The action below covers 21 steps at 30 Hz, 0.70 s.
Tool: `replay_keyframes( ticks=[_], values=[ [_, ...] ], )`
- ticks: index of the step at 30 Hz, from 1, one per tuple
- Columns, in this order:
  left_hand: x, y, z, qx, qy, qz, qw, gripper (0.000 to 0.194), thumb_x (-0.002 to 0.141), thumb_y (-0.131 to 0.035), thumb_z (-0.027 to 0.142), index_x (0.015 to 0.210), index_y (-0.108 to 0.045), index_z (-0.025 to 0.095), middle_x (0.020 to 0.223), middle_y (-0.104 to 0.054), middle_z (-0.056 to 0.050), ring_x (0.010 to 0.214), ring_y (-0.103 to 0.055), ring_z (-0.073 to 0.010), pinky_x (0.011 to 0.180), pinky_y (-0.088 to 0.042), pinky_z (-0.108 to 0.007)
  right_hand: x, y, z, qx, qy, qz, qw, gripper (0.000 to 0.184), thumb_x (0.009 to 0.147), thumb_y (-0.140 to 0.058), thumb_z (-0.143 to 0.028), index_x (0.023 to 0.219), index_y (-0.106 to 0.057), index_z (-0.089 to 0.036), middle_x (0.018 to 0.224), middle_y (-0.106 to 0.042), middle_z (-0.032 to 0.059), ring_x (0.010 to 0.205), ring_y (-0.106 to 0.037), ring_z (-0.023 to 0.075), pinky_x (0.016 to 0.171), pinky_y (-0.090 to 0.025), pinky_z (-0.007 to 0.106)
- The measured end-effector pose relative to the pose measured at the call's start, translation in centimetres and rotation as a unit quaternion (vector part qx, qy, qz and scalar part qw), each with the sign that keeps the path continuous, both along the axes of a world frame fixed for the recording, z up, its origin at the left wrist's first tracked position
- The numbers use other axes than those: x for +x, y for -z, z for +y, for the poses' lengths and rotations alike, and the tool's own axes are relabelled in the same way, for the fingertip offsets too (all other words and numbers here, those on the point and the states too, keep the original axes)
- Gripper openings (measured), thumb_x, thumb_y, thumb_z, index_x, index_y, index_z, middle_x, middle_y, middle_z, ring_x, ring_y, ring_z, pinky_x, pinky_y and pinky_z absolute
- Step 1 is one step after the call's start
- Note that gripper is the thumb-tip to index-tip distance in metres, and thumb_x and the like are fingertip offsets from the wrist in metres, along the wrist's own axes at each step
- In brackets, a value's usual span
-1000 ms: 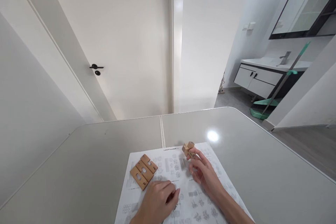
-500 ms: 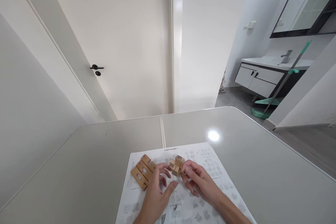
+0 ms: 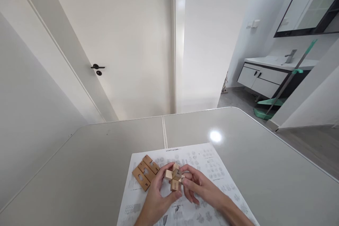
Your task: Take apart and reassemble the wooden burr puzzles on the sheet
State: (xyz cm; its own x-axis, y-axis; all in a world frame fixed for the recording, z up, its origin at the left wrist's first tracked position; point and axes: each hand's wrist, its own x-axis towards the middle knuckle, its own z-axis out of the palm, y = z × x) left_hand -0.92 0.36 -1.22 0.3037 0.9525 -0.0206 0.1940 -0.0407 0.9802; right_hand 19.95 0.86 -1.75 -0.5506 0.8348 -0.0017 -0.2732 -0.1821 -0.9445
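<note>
- Both hands on the wooden block assembly (image 3: 177, 174); it's held up over the printed sheet (image 3: 205, 162).
- Right hand (image 3: 202, 186): thumb and fingers pinched on its right arm.
- Left hand (image 3: 158, 196): curled round the left side, thumb at the lower block.
- Three flat slotted wood pieces (image 3: 145, 173) side by side on the sheet, just beside left hand.
- Sheet lies on grey counter (image 3: 100, 169).
</note>
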Motion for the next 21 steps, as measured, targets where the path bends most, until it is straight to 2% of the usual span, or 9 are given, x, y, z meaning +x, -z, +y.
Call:
replay_keyframes(
  ticks=[3, 6, 12, 16, 21],
  values=[
    [0.0, -0.1, 0.0, 0.008, 0.016, -0.015, 1.000, 0.081, 0.072, -0.081, 0.064, 0.139, -0.056, 0.028, 0.144, -0.059, -0.014, 0.133, -0.055, -0.0362, 0.111, -0.045, -0.047, 0.3, -0.1, 0.1, 0.024, -0.035, -0.049, 0.998, 0.038, 0.094, -0.063, -0.057, 0.102, -0.065, -0.020, 0.070, -0.061, -0.0025, 0.053, -0.054, 0.0096, 0.048, -0.040, 0.020],
    [0.1, -0.5, -0.2, 0.011, 0.040, -0.025, 0.999, 0.081, 0.069, -0.082, 0.067, 0.136, -0.060, 0.029, 0.138, -0.064, -0.012, 0.129, -0.058, -0.0360, 0.110, -0.046, -0.047, 0.3, 0.1, 0.2, 0.045, -0.048, -0.087, 0.994, 0.038, 0.092, -0.064, -0.058, 0.098, -0.070, -0.020, 0.067, -0.059, -0.0030, 0.051, -0.049, 0.0099, 0.049, -0.041, 0.022],
    [0.1, -1.0, -0.2, 0.030, 0.034, -0.013, 0.999, 0.079, 0.069, -0.085, 0.062, 0.137, -0.061, 0.031, 0.138, -0.064, -0.011, 0.129, -0.057, -0.0352, 0.112, -0.043, -0.049, 0.0, 0.4, 0.0, 0.071, 0.011, -0.116, 0.991, 0.031, 0.091, -0.067, -0.051, 0.095, -0.074, -0.021, 0.063, -0.056, -0.0039, 0.054, -0.047, 0.0115, 0.053, -0.035, 0.024],
    [0.2, -1.3, -0.2, 0.047, 0.019, 0.011, 0.999, 0.075, 0.066, -0.087, 0.059, 0.132, -0.064, 0.034, 0.132, -0.066, -0.009, 0.124, -0.060, -0.0346, 0.107, -0.048, -0.048, -0.2, 0.4, -0.2, 0.073, 0.041, -0.114, 0.990, 0.027, 0.089, -0.071, -0.047, 0.097, -0.075, -0.021, 0.062, -0.055, -0.0043, 0.055, -0.048, 0.0123, 0.056, -0.037, 0.025],
    [0.3, -1.2, -0.2, 0.060, 0.000, 0.031, 0.998, 0.071, 0.068, -0.085, 0.060, 0.131, -0.063, 0.034, 0.132, -0.065, -0.009, 0.123, -0.060, -0.0345, 0.107, -0.048, -0.050, -0.4, 0.8, -0.4, 0.080, 0.079, -0.128, 0.985, 0.025, 0.089, -0.070, -0.045, 0.094, -0.075, -0.021, 0.063, -0.055, -0.0030, 0.056, -0.051, 0.0141, 0.056, -0.039, 0.026]
  ],
)
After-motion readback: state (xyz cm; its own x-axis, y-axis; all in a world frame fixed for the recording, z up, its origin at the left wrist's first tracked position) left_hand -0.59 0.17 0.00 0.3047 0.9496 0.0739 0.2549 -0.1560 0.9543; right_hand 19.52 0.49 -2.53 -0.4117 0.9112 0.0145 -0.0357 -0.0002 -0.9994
